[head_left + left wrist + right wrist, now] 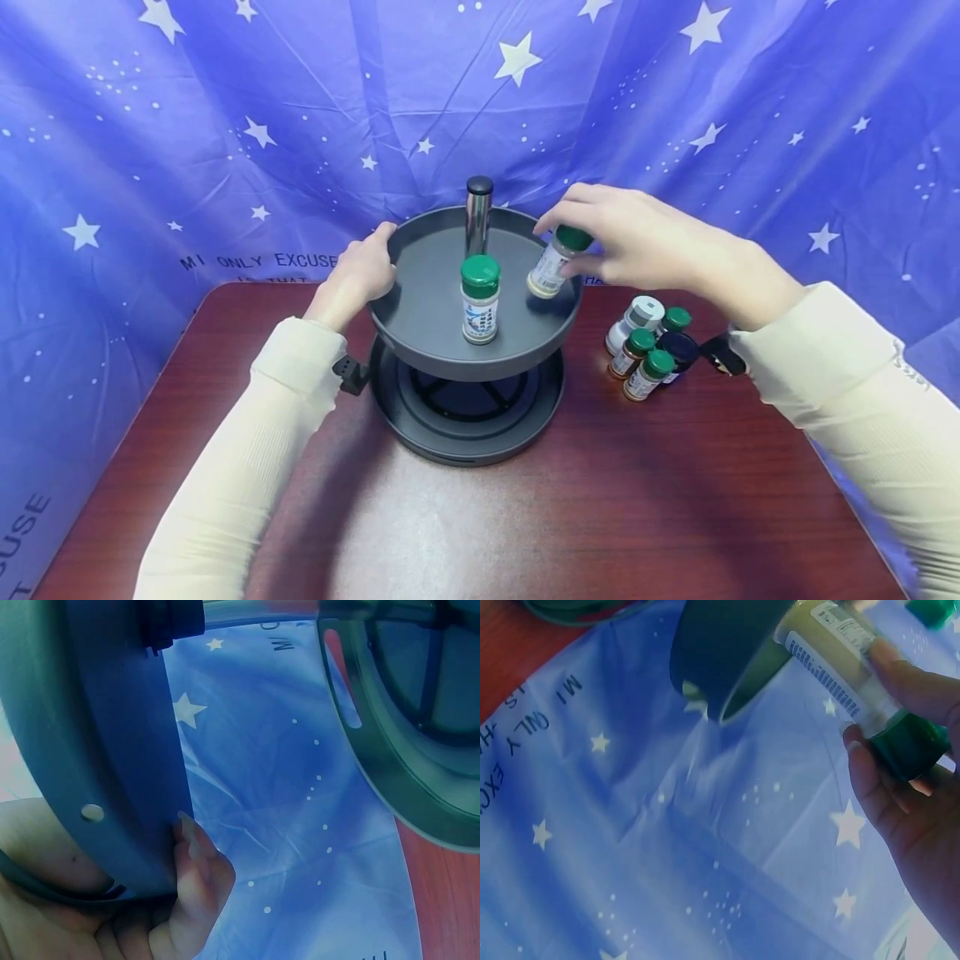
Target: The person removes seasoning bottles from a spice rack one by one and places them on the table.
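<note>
A dark grey two-tier turntable rack (480,364) with a metal post (478,218) stands on the table. My left hand (363,268) grips the upper tray at its left rim; in the left wrist view its fingers (199,889) curl against the underside. Over the tray's right side, my right hand (622,233) holds a green-capped spice jar (549,268), tilted, with its base low over the tray. The right wrist view shows thumb and fingers around this spice jar (840,667) near its cap. Another green-capped spice jar (480,310) stands upright on the tray, in front of the post.
Right of the rack, several jars cluster on the dark red table (465,525): green-capped jars (648,375), a grey-capped bottle (637,321) and a dark-lidded jar (678,350). The rack's lower tray (465,454) sits below the upper one. A blue star-patterned cloth (315,125) hangs behind.
</note>
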Available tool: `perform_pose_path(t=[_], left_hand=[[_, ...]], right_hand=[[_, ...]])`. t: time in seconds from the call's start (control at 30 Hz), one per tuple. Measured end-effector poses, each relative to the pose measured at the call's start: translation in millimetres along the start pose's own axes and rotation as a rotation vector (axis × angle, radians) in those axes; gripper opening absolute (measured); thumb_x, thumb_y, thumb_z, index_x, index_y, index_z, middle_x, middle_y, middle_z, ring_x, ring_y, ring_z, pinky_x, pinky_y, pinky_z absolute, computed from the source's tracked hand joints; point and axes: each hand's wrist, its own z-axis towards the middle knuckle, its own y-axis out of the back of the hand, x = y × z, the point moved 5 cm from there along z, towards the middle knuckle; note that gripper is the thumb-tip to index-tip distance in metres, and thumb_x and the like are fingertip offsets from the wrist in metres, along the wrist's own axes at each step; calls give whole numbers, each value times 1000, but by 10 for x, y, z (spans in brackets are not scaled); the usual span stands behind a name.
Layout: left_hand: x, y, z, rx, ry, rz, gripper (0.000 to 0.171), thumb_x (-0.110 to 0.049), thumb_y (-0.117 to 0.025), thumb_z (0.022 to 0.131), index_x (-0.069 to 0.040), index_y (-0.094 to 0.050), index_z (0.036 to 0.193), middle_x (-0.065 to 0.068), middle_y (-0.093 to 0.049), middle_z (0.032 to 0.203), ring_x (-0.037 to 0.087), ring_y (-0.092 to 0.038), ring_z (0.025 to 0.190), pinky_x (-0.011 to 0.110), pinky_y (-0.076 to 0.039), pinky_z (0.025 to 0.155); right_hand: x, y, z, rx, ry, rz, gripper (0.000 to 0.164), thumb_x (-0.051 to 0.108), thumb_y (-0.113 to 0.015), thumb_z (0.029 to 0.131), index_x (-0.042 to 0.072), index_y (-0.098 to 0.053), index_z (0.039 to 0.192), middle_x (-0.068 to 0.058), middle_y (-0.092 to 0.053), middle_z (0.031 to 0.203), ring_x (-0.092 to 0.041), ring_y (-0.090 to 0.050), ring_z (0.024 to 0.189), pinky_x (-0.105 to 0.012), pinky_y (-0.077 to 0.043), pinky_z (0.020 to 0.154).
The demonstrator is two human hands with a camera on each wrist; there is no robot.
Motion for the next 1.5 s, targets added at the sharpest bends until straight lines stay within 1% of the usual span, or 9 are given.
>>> perform_pose_path(t=[0.17,0.23,0.33,0.5,0.7,0.9,1.1,1.2,1.5], left_hand=[[5,4,-8,-2,-4,1,64,-8,-43,95,-18,-23,155,26,-45,147,46,-48,131,58,-44,105],[9,1,-10,0,-4,-2,64,-7,-43,95,-18,-23,155,26,-45,148,46,-48,132,58,-44,105],[11,-1,-11,4,-5,-8,64,-7,-42,95,-18,-23,155,26,-45,148,46,-48,132,58,-44,105],[14,3,-1,-1,-7,-6,64,-7,-43,95,-17,-23,155,26,-45,148,46,-47,132,59,-44,105],[9,13,-1,-5,-12,3,64,-7,-42,95,-17,-23,156,26,-44,149,47,-46,133,59,-43,105],[9,15,-6,-5,-14,6,64,-7,-42,94,-17,-23,155,26,-44,149,47,-46,133,59,-43,105],[2,19,-7,-4,-12,10,65,-6,-42,94,-17,-22,155,27,-45,147,47,-47,132,59,-43,104],[-2,18,-6,-3,-13,9,65,-7,-42,94,-17,-22,155,27,-45,147,47,-47,132,59,-43,104],[-3,1,-5,2,-8,-1,64,-7,-42,95,-18,-22,155,26,-45,148,47,-47,132,59,-43,105]], right_hand=[[-119,73,-37,-32,-78,2,45,9,-77,84,6,-61,126,-11,-65,116,-24,-62,100,-45,-53,88],[-144,92,-44,-40,-95,0,49,9,-77,84,5,-58,129,-14,-64,119,-27,-61,103,-49,-53,89],[-175,112,-60,-63,-108,-10,50,11,-77,85,5,-57,131,-15,-62,120,-28,-61,101,-50,-53,88],[-234,118,-99,-126,-87,-17,40,11,-75,87,7,-61,124,-13,-58,114,-23,-58,91,-42,-51,79],[-338,134,-157,-173,-89,-26,28,8,-74,87,6,-64,113,-14,-56,110,-24,-56,89,-41,-49,75],[-453,210,-217,-172,-178,-37,27,12,-73,88,7,-63,112,-16,-55,113,-25,-52,86,-43,-44,72],[-565,248,-273,-153,-253,-74,30,13,-72,87,6,-62,114,-16,-59,103,-23,-51,79,-41,-43,70],[-610,243,-290,-134,-267,-86,30,12,-71,86,5,-62,113,-16,-61,100,-24,-52,80,-42,-43,70],[-714,240,-356,-77,-301,-86,31,9,-70,84,5,-62,114,-17,-62,103,-27,-55,86,-44,-44,71]])
